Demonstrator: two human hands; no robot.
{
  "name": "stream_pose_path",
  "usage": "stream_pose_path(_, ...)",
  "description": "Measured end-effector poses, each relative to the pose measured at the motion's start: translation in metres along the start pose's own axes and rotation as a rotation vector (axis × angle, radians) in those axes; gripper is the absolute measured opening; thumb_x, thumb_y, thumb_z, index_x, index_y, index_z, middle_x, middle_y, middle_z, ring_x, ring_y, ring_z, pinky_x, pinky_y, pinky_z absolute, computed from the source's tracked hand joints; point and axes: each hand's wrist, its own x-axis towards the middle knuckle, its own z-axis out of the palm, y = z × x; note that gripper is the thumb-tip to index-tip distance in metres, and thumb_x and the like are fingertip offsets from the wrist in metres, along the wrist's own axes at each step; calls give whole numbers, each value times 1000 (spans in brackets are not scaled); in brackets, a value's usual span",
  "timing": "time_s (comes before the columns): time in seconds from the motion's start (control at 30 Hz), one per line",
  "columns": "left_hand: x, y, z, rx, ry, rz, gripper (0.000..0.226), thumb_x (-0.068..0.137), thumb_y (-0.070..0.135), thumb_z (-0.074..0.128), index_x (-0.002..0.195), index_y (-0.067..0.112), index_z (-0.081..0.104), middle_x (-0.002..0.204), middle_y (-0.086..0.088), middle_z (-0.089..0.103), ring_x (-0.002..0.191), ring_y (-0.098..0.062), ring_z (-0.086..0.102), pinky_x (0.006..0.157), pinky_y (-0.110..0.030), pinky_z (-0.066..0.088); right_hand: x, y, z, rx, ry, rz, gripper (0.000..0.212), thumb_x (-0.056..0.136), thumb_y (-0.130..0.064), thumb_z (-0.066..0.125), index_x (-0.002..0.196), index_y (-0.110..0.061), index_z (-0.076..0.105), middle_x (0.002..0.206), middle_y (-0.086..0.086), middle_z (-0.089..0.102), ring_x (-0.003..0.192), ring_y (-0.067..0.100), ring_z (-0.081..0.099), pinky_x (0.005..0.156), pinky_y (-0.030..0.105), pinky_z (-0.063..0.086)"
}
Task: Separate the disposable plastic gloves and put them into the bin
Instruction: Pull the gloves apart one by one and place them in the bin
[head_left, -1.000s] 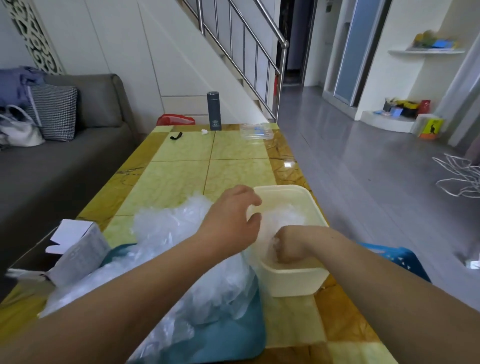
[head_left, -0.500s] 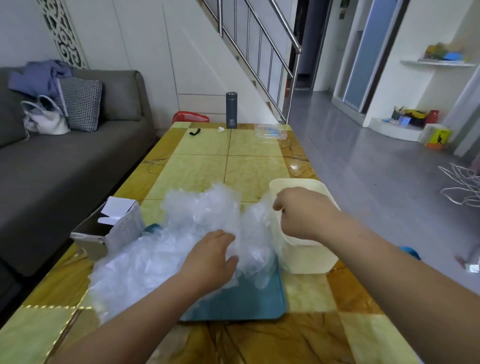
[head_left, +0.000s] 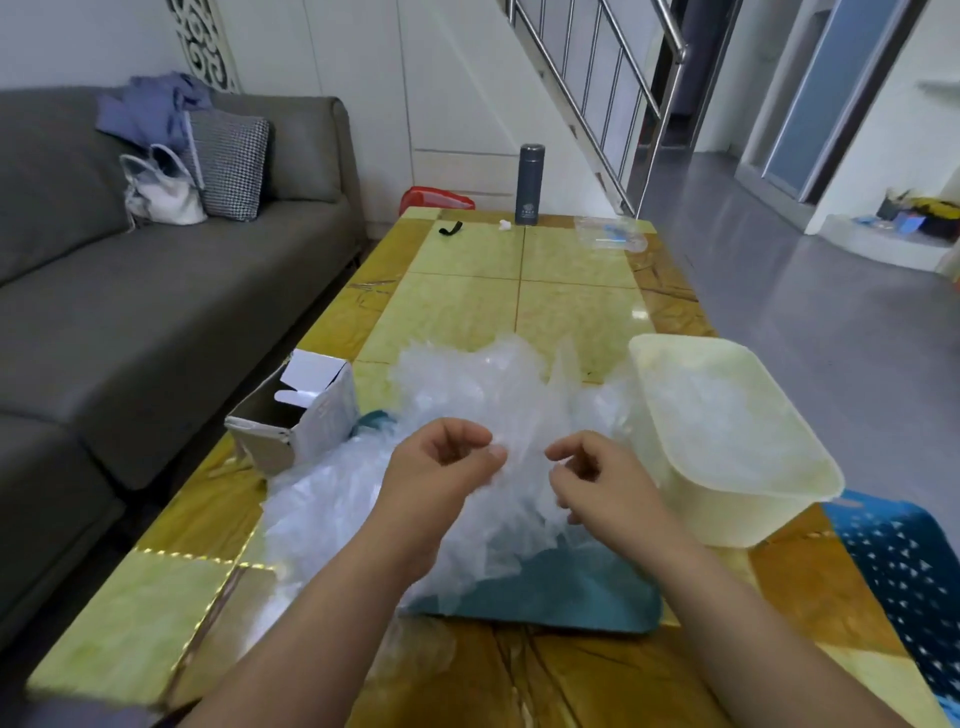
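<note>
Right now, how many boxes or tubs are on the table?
3: the cream bin at the right edge, the open cardboard box at the left edge, the clear plastic box far right. The glove pile may hide more.

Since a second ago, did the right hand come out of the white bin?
Yes. The right hand has left the bin and moved leftward. It now pinches a glove over the pile, just beside the bin's left wall.

Left hand (head_left: 439, 470) and right hand (head_left: 605, 480) on one clear glove (head_left: 522, 441); bin (head_left: 737, 519) alongside
</note>
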Motion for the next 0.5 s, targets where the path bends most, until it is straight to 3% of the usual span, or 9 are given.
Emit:
stream_pose_path(0.13, 1, 3, -3, -319, -113, -69, 23, 77, 0, 83, 90, 15, 70, 91, -14, 65, 91, -32, 71, 88, -45, 59, 1, 7, 2, 234, -90, 174, 18, 92, -27, 66, 110, -29, 64, 109, 1, 69, 103, 21, 70, 86, 44, 62)
stream_pose_path(0.23, -7, 10, -3, -447, -168, -99, 19, 81, 2, 73, 96, 12, 67, 87, -8, 64, 83, -28, 73, 69, -33, 60, -2, 7, -5, 506, -232, 206, 45, 81, -28, 69, 126, -29, 65, 123, -4, 73, 118, 22, 68, 101, 49, 54)
stream_pose_path(0.3, -12, 12, -1, -432, -120, -113, 15, 88, -1, 70, 94, 13, 68, 87, -9, 63, 72, -24, 67, 58, -30, 56, -8, 1, -12, 637, -378, 175, 56, 77, -15, 64, 132, -24, 65, 130, 4, 70, 121, 27, 66, 106, 55, 49)
stream_pose_path(0.4, -12, 5, 1, -217, 46, -83, 9, 95, -2, 69, 96, 7, 70, 92, -15, 64, 63, -21, 56, 52, -27, 53, -17, -9, -22, 711, -590, 101, 58, 73, -6, 65, 129, -21, 69, 131, 16, 68, 123, 35, 64, 106, 55, 48)
stream_pose_path(0.47, -11, -2, 1, -140, 110, -65, 7, 95, 2, 70, 100, 6, 70, 93, -14, 66, 65, -22, 56, 55, -27, 55, -20, -11, -22, 659, -596, 75, 35, 76, -11, 77, 107, -25, 79, 115, 13, 74, 111, 28, 70, 96, 47, 56)
stream_pose_path(0.5, -10, -4, 0, -132, 134, -62, 8, 95, 4, 71, 102, 8, 71, 94, -13, 68, 65, -22, 58, 58, -28, 55, -20, -10, -20, 636, -565, 72, 22, 78, -9, 79, 92, -27, 81, 100, 8, 76, 99, 22, 73, 83, 37, 60)
